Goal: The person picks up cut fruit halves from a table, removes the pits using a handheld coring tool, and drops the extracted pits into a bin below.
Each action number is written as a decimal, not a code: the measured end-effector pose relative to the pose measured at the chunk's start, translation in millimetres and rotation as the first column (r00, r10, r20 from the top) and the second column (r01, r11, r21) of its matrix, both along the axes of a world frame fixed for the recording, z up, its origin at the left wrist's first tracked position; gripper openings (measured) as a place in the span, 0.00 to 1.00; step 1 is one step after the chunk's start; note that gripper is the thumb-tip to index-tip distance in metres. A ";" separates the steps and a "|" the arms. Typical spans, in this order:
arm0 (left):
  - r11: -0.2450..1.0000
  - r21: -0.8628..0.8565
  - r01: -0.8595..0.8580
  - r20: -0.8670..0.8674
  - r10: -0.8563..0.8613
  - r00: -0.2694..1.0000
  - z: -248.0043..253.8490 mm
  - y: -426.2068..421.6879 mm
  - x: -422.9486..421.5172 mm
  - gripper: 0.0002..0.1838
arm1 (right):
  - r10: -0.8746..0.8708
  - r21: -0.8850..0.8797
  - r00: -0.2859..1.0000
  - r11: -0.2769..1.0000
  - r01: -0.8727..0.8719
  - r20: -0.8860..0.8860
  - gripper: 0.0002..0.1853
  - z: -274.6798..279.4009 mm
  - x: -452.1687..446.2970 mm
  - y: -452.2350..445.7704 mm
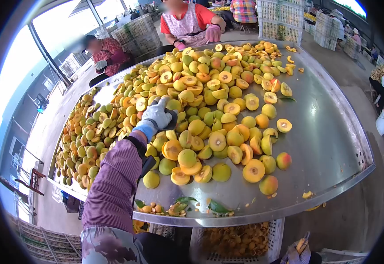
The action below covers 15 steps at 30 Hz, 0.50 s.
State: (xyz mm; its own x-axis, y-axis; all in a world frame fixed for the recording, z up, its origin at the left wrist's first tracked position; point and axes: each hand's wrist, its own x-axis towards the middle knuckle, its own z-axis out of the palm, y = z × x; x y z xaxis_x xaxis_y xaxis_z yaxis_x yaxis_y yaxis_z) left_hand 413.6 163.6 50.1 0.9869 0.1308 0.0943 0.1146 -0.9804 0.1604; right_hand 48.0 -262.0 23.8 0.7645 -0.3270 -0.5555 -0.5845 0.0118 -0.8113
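My left hand (157,115), in a pale glove with a dark strap round it, reaches into a large heap of yellow-green peaches (196,127). Its fingers stretch forward over the fruit, and I see nothing held in them. Many peaches are cut in half, some with the stone showing, like the peach half (254,170) near the front. At the bottom right edge, below the table, my right hand (301,251) is gloved and closed round something yellowish-brown and slim. It is too small and partly hidden to name.
The metal table (319,145) has a raised rim. Leaves (218,207) and scraps lie along its front edge. Underneath, a white crate (277,240) holds peach pieces. Two people (189,22) (106,55) are across the table. Stacked crates (281,20) stand behind.
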 end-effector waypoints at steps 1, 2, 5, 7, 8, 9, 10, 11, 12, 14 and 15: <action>1.000 0.007 0.008 0.006 -0.009 1.000 -4.1 6.9 12.2 0.37 | -0.009 0.015 1.000 1.000 0.009 -0.011 0.05 3.0 1.8 1.4; 1.000 0.014 0.018 0.010 -0.018 1.000 -11.4 18.5 25.7 0.37 | -0.019 0.030 1.000 0.999 0.020 -0.023 0.05 3.1 3.9 2.6; 0.997 0.076 -0.013 -0.046 0.016 0.999 -12.8 16.5 47.3 0.36 | -0.060 0.071 0.998 0.996 0.062 -0.031 0.08 -8.5 1.7 -1.3; 0.999 0.034 -0.003 -0.090 0.006 0.996 -18.5 15.4 62.8 0.34 | -0.073 0.101 0.997 0.992 0.074 -0.008 0.08 -13.3 3.1 -2.1; 0.999 -0.007 0.037 -0.094 -0.038 0.995 -24.2 16.9 68.4 0.32 | -0.091 0.105 0.996 0.990 0.089 0.011 0.09 -14.1 3.3 -1.8; 0.999 0.040 0.025 -0.067 -0.023 0.997 -21.2 0.3 62.9 0.27 | -0.105 0.111 0.994 0.989 0.101 0.025 0.10 -14.3 2.2 -1.1; 0.994 0.106 -0.032 -0.106 0.043 0.993 -16.8 -15.6 55.0 0.26 | -0.100 0.111 0.995 0.989 0.098 0.013 0.10 -14.6 2.4 -1.0; 0.999 0.018 0.044 -0.152 -0.041 0.988 -38.4 -1.6 60.3 0.27 | -0.083 0.102 0.997 0.991 0.082 0.006 0.09 -14.6 3.2 -1.6; 0.990 -0.074 0.118 -0.184 -0.129 0.974 -57.4 10.8 66.8 0.27 | -0.069 0.094 0.998 0.993 0.069 0.004 0.09 -14.9 4.9 -2.6; 0.994 0.001 0.105 -0.222 -0.102 0.970 -48.1 -25.3 24.4 0.29 | -0.053 0.094 0.997 0.994 0.047 0.057 0.09 -18.5 8.5 -3.2; 0.986 -0.079 0.145 -0.233 -0.159 0.959 -56.6 -23.6 14.7 0.30 | -0.032 0.085 0.993 0.996 0.022 0.110 0.09 -18.1 8.5 -2.9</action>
